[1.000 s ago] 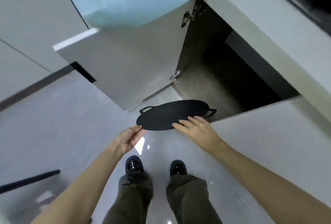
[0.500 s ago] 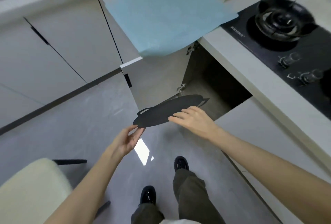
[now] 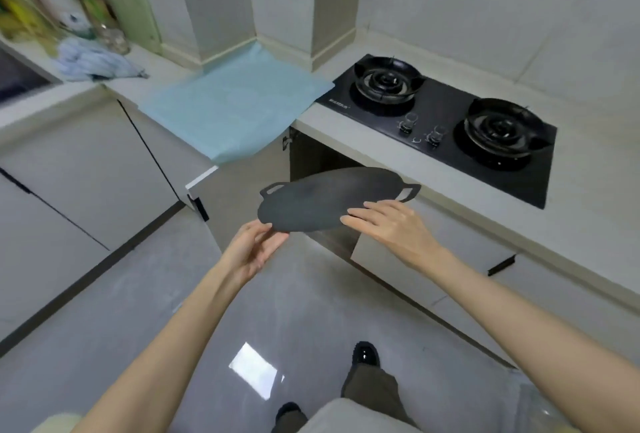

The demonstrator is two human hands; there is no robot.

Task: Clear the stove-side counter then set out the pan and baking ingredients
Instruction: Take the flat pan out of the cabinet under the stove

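Pan [image 3: 329,197], flat, dark, two loop handles, held in the air just below the stove [image 3: 443,114], before the open cabinet [image 3: 311,159] beneath it. Near edge pinched by left hand [image 3: 252,252]; right hand [image 3: 391,228] laid on the rim, fingers straight. Left of the stove, pale blue mat [image 3: 235,107] overhanging white counter [image 3: 349,134]; farther left, bundled blue cloth [image 3: 93,62]. Glossy grey floor [image 3: 173,294] underneath.

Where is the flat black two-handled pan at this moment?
Head view, centre: the flat black two-handled pan is held aloft between the left hand and right hand, before the open cabinet, below the light blue mat and black gas hob.
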